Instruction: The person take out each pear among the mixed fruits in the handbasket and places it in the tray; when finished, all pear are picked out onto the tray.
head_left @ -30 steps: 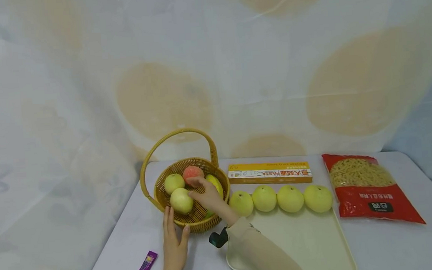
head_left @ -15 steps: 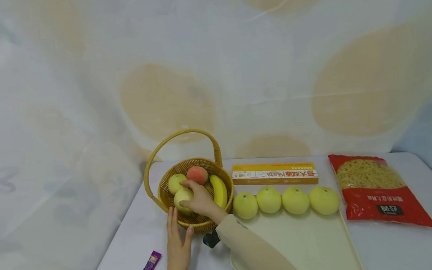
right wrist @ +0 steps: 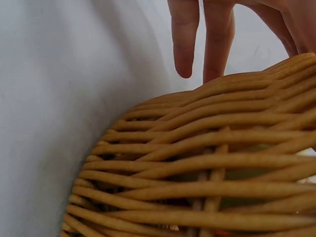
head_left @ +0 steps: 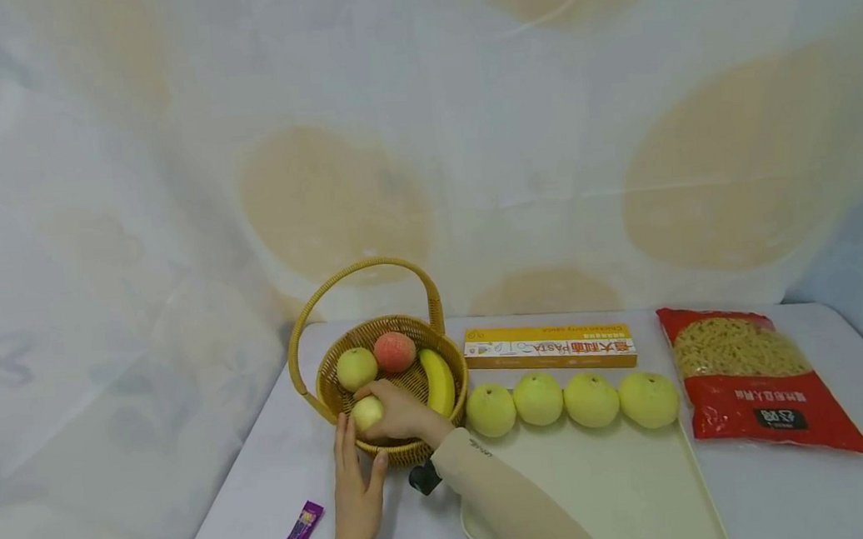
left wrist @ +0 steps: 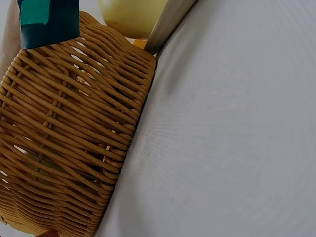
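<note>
In the head view a wicker basket (head_left: 408, 454) with a tall arched handle stands on the left of the table. Inside it my right hand (head_left: 398, 412) grips a pale yellow-green round fruit (head_left: 367, 413) near the front rim. Another such fruit (head_left: 357, 369), a pink-red peach (head_left: 395, 352) and a banana (head_left: 438, 382) lie around it in the basket. My left hand (head_left: 356, 496) touches the basket's front left side with straight fingers. The right wrist view shows the left hand's fingers (right wrist: 184, 42) over the woven wall. Woven wicker also fills the left of the left wrist view.
Right of the basket is a cream tray (head_left: 604, 483), with several yellow-green round fruits (head_left: 591, 399) along its far edge. Behind them lies a pasta box (head_left: 550, 347). A red pasta bag (head_left: 771, 396) is at right, a purple packet (head_left: 303, 527) at front left.
My right hand has moved left and down onto the front round fruit and closed around it. The banana and peach show more fully. My left hand stays at the basket.
</note>
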{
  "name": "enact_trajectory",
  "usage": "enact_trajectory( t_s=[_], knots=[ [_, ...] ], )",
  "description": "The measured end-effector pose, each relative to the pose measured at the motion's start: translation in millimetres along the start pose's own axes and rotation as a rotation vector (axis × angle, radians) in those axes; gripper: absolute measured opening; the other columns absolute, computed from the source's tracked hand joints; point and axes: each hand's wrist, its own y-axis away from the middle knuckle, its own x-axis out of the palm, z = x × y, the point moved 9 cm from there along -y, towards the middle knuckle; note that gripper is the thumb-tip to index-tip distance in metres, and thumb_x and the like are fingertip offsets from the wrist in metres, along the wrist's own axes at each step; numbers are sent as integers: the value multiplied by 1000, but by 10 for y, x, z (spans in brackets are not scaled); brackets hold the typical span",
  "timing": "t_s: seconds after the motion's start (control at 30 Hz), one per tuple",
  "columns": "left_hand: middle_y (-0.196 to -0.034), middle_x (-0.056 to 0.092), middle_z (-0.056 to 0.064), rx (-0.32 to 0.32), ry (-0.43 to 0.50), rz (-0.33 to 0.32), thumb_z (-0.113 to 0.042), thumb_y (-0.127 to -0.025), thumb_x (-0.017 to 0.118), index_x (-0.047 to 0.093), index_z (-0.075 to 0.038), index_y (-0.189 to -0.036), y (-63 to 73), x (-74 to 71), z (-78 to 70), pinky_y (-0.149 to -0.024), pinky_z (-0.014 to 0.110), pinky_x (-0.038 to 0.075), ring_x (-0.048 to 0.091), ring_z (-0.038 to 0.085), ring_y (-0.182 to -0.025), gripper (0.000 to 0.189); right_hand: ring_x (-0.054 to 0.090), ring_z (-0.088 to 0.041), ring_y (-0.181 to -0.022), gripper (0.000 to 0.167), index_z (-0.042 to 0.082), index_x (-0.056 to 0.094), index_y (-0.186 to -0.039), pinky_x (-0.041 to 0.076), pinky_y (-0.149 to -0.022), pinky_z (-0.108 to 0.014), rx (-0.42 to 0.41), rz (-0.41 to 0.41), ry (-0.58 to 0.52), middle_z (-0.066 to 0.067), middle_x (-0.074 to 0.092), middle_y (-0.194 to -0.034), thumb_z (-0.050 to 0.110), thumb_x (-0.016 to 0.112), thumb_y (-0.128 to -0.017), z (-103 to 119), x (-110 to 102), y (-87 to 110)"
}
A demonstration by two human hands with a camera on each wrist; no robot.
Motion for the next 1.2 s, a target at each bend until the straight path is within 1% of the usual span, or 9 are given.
enact_trajectory(
  t_s=[0.13,0.23,0.33,0.47,0.63,0.8,0.87,1.07,1.2],
  knots=[
    [-164,11,8,-3,9,11,-26,-97,58,18,-14,-156,0,25,-6,-116,59,25,17,35,-149,72,54,-14,-101,60,11,56,-128,47,-81,-24,8,13,-14,-6,56,-126,12,79,-72,-5,-8,24],
    [-164,10,9,-2,15,20,-27,-98,57,17,-15,-156,-3,48,-8,-116,60,24,16,36,-149,72,54,-14,-100,63,8,54,-129,48,-79,-23,8,-10,-20,-7,57,-125,12,79,-71,-8,-45,34],
    [-164,11,10,-3,16,26,-28,-98,57,17,-15,-156,-11,72,-8,-115,61,24,16,37,-149,72,55,-16,-99,65,5,52,-128,49,-79,-27,10,-105,-61,-9,57,-124,12,80,-70,-18,-161,46],
    [-164,10,11,-9,10,25,-26,-97,58,18,-15,-156,-13,77,0,-115,63,23,15,39,-149,72,55,-20,-101,65,8,50,-130,49,-79,-33,28,-244,-170,-9,54,-128,13,79,-71,-27,-343,90],
    [-164,10,10,-10,9,12,-24,-97,58,16,-20,-157,-11,47,24,-114,65,23,14,39,-149,73,55,-24,-104,65,10,50,-132,49,-79,-36,12,-321,-261,-10,53,-132,14,78,-74,13,-521,167],
    [-164,9,11,-10,16,15,-24,-97,58,14,-25,-157,-17,34,34,-113,67,22,13,40,-149,74,56,-27,-103,69,9,46,-136,52,-78,-40,49,-353,-325,-13,51,-134,15,77,-76,-6,-720,313],
    [-164,9,11,-14,19,18,-23,-98,58,14,-25,-157,-14,36,35,-113,68,21,13,41,-149,74,56,-28,-104,69,11,45,-138,53,-77,-40,62,-366,-346,-12,49,-135,17,77,-77,-29,-798,387],
    [-164,9,11,-22,20,21,-23,-98,58,14,-24,-157,-12,37,27,-113,68,21,13,41,-149,73,53,-29,-109,64,18,49,-135,52,-82,-42,28,-445,-380,-10,46,-135,15,77,-77,-83,-1037,583],
    [-163,10,12,-11,13,15,-22,-97,58,14,-24,-157,-14,27,16,-113,67,21,14,41,-148,74,53,-31,-113,66,19,48,-138,52,-85,-44,29,-465,-403,-9,45,-137,13,76,-79,-83,-1154,723]
  ],
)
